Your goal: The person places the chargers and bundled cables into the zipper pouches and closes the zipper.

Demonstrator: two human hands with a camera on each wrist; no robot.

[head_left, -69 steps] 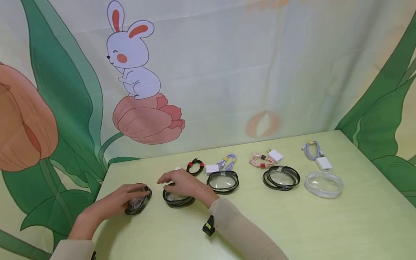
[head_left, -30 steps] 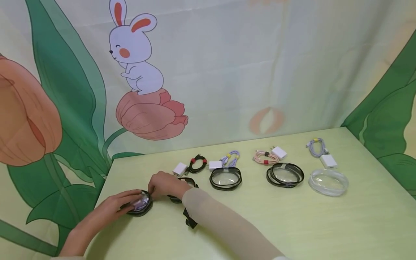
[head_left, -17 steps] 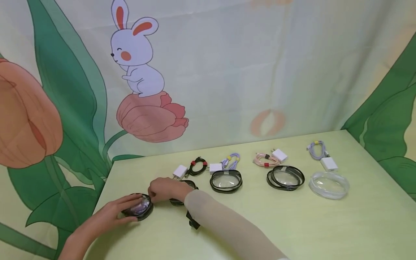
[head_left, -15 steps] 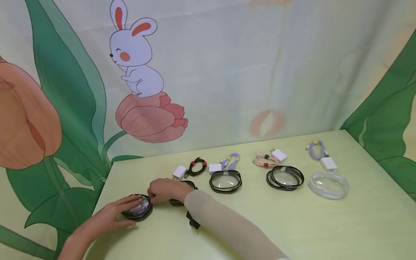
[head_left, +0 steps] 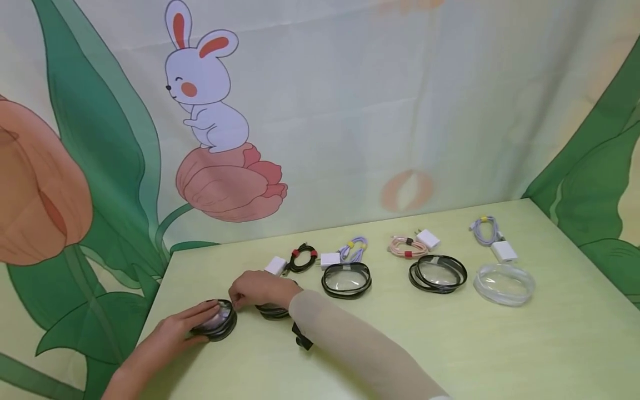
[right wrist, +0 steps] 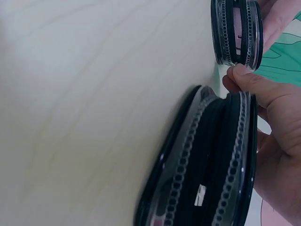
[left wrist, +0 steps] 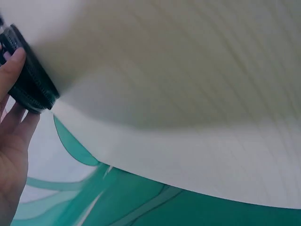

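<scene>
the left hand [head_left: 181, 326] gripped the small pouch [head_left: 225, 324] on the table [head_left: 480, 344]; the right hand [head_left: 259, 288] pinched its zipped edge. right of the small pouch sat a second pouch [head_left: 272, 312] and, farther back, a charger [head_left: 275, 265] and a black cable [head_left: 311, 260].

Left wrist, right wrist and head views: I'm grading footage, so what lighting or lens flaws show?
Left wrist: a broad soft shadow darkens part of the tabletop, whose edge looks bowed, probably lens distortion; right wrist: shiny highlights on the nearest black-rimmed zip pouch; head: glare spots on the white-rimmed clear pouch.
</scene>
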